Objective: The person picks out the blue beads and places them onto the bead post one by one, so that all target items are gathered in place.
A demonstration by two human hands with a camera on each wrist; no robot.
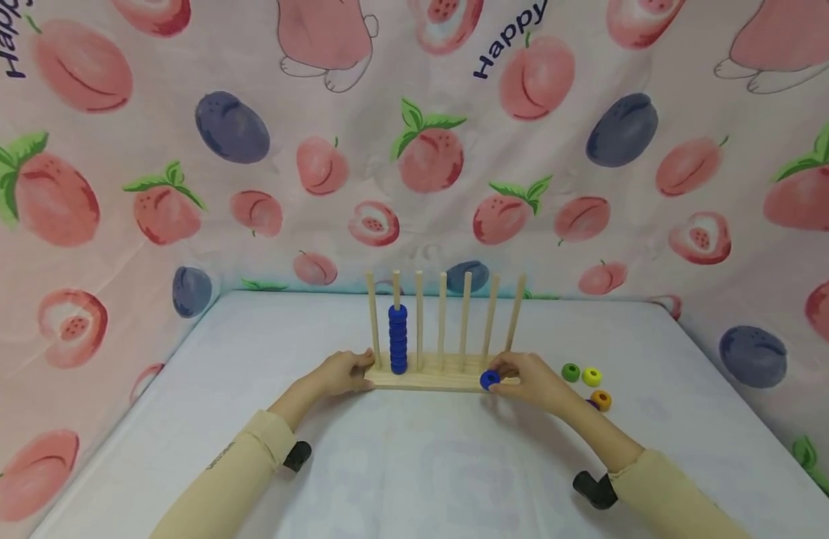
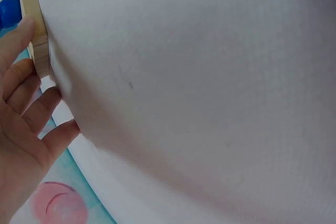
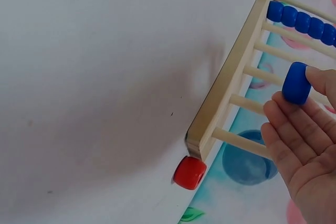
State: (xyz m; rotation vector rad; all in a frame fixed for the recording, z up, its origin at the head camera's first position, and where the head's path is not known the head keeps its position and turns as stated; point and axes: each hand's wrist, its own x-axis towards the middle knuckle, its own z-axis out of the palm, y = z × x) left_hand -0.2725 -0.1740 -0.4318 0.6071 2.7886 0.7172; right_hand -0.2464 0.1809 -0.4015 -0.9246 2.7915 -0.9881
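Observation:
A wooden peg rack (image 1: 421, 383) stands on the table with several upright pegs. Its second peg from the left carries a stack of blue beads (image 1: 398, 340). At the rack's left end my left hand (image 1: 336, 374) grips the base, thumb on the near side. My right hand (image 1: 537, 383) pinches a single blue bead (image 3: 296, 83) between thumb and fingers, in front of the pegs toward the right end and off any peg. A red bead (image 3: 190, 172) lies against the base's right end in the right wrist view; the right hand hides it in the head view.
Right of the rack lie loose beads: a green one (image 1: 566, 374), a yellow one (image 1: 587, 378), an orange one (image 1: 606, 405) and a dark purple one (image 1: 592, 404) partly hidden by the right wrist. A fruit-print cloth (image 1: 414, 224) hangs behind the white table (image 1: 401, 464).

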